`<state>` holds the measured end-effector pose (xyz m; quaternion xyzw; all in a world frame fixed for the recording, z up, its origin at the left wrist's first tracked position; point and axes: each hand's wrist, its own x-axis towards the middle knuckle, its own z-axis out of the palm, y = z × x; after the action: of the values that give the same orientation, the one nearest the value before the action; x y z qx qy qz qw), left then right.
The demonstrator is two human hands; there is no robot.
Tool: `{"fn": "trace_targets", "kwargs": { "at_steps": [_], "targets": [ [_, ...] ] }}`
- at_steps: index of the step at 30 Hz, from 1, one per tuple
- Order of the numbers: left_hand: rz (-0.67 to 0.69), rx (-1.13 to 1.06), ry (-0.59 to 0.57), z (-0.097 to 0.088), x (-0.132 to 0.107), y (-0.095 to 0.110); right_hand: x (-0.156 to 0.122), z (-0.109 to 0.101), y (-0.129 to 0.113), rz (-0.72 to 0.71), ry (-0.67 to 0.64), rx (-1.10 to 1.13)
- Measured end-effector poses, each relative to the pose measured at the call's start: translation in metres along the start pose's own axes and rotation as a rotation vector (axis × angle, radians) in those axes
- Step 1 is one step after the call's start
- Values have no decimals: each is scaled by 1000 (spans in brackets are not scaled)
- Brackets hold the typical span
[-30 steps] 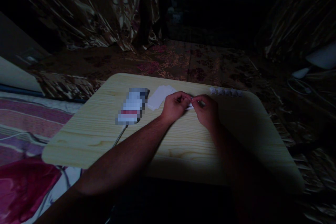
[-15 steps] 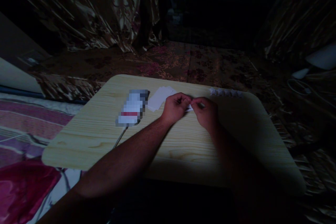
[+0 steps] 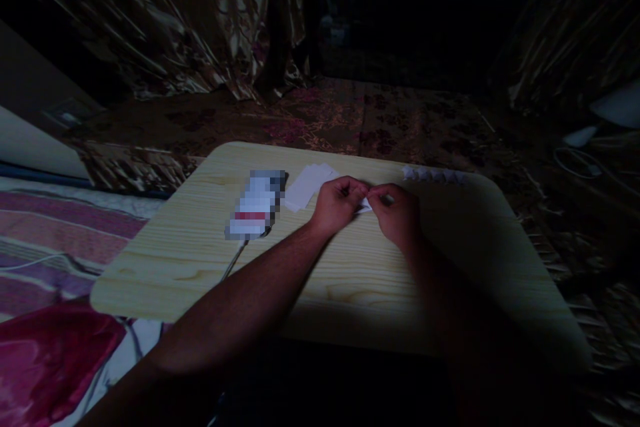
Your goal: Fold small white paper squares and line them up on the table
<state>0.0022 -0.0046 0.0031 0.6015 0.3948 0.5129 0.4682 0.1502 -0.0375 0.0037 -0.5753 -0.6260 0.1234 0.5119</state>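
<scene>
My left hand (image 3: pixel 340 203) and my right hand (image 3: pixel 397 213) meet over the far middle of the wooden table, each closed in a pinch. Between their fingertips is a small piece of white paper (image 3: pixel 365 206), mostly hidden by the fingers. Just left of my left hand lies a fanned stack of white paper strips (image 3: pixel 309 185). Beyond my right hand, along the far right edge, several small folded white paper pieces (image 3: pixel 434 175) sit in a row.
A phone (image 3: pixel 256 203) with a blurred screen lies left of the papers, its white cable (image 3: pixel 234 260) running toward me. The light wooden table (image 3: pixel 165 247) has rounded corners. Striped bedding (image 3: pixel 55 233) is at the left, patterned curtains (image 3: pixel 215 20) behind, a pale lamp (image 3: pixel 617 107) at right.
The whole view has shifted slightly, so things appear a little further right. Both hands keep their pinch on the paper, with hardly any visible movement.
</scene>
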Motion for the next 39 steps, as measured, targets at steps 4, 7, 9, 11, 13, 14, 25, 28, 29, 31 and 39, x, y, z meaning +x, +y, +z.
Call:
{"fn": "trace_targets", "kwargs": {
  "at_steps": [4,7,9,11,13,14,25,28,29,31,39],
  "targets": [
    [-60,-63,-14,0,2,0,0,0,0,29,6,-10],
    [-67,-83,-20,0,2,0,0,-1,-1,44,-1,-12],
    [-62,-84,-23,-1,2,-1,0,-2,-1,53,-5,-15],
    [-62,-85,-22,-1,3,-1,1,-2,-3,60,-14,-18],
    [-62,-84,-21,-1,3,-2,1,-3,-4,67,-17,-17],
    [-60,-81,-19,-1,3,-3,1,-3,-4,72,-21,-18],
    [-85,-108,52,0,4,-4,3,-2,1,125,-26,32],
    [-109,-142,88,-1,7,-6,5,-2,6,140,-17,65],
    [-112,-151,95,-2,7,-7,5,-2,7,145,-14,77],
    [-113,-162,101,-2,8,-7,6,-2,8,150,-9,90],
    [-209,-237,17,2,3,1,6,-4,4,171,40,78]
  ]
}}
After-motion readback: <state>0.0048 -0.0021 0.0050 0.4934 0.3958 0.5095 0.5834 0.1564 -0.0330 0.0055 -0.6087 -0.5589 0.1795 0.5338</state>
